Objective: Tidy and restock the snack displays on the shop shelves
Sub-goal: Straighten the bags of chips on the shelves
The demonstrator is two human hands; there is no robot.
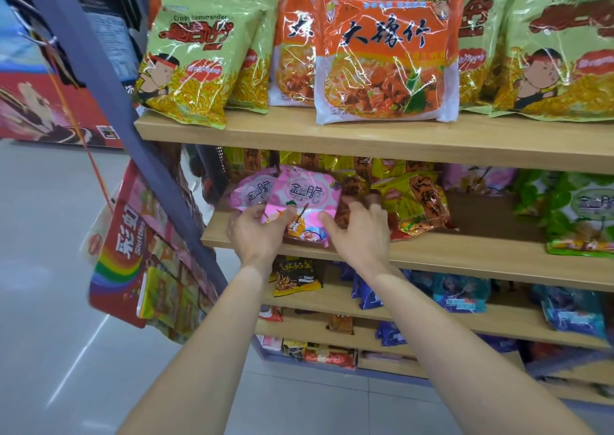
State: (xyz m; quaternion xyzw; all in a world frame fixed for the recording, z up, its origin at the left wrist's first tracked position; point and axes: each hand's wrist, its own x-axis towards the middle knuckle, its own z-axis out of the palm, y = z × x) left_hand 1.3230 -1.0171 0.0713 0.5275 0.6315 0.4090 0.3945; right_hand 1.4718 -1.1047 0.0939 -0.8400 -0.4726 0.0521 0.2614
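A pink snack packet (pixel 304 198) stands at the front left of the second wooden shelf (pixel 465 258). My left hand (pixel 257 232) grips its lower left corner, thumb on the front. My right hand (pixel 360 228) touches its right edge with fingers spread, partly over a dark red packet behind. A second pink packet (pixel 251 192) leans just behind and to the left. Yellow-green packets (pixel 415 202) lie tilted to the right of my right hand.
The top shelf (pixel 332 132) carries large green bags (pixel 196 59) and orange noodle packs (pixel 385 59). Green packets (pixel 581 215) sit at the second shelf's right end. Lower shelves hold blue and yellow packets. A grey upright (pixel 109 79) and a hanging Skittles display (pixel 133 252) stand at left.
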